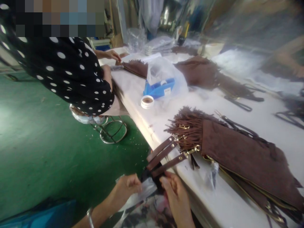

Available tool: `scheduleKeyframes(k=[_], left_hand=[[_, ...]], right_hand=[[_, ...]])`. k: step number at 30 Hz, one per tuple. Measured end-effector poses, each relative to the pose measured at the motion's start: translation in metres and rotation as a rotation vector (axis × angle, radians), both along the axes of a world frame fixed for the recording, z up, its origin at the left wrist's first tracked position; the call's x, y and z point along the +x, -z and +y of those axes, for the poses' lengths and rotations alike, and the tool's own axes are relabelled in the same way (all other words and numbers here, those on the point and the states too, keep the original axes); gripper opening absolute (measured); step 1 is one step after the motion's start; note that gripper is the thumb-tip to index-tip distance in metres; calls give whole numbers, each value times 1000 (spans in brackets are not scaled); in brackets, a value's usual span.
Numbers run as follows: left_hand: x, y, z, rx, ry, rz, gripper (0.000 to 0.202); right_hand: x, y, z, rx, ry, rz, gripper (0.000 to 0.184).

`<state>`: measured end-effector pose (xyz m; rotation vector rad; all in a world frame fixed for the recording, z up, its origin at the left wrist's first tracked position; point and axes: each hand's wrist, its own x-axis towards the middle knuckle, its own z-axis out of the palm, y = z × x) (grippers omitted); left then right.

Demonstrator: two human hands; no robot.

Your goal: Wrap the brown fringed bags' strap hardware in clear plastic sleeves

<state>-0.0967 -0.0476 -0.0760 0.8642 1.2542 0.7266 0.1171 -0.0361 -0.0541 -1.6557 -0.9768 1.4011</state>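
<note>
A brown suede bag (pixel 247 158) with a fringe lies on the white table (pixel 180 117) at the right. Its brown straps (pixel 163 156) with gold clasps hang over the table's near edge. My left hand (pixel 125 190) pinches a clear plastic wrapper (pixel 142 191) just below the strap ends. My right hand (pixel 177 196) is closed on a dark piece at the ends of the straps. A bangle sits on my left wrist.
A person in a black dotted top (pixel 64 72) sits on a metal stool (pixel 109 126) at the table's left end, a hand on another brown bag (pixel 137 68). A blue tape dispenser (pixel 158 88), a small white pot (pixel 147 101) and more brown bags (pixel 201 72) lie further back. The floor (pixel 47 142) is green.
</note>
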Motion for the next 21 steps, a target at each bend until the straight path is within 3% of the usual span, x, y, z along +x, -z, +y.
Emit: scheduleKeyframes(k=[3,10,16,21], left_hand=[[-8,-4,-1,-9,43,26,31],[-18,-6,1,99,130,349,32],[-17,-7,0,105,141,335,32],[-12,-12,2,86,156,290,31]], right_hand=[[-5,3,13,-90,56,53,64],[-21,-3,29,-48,50,117,48],[-26,-18,22,-68,20,258,40],[-23,-15,22,-62,19,225,43]])
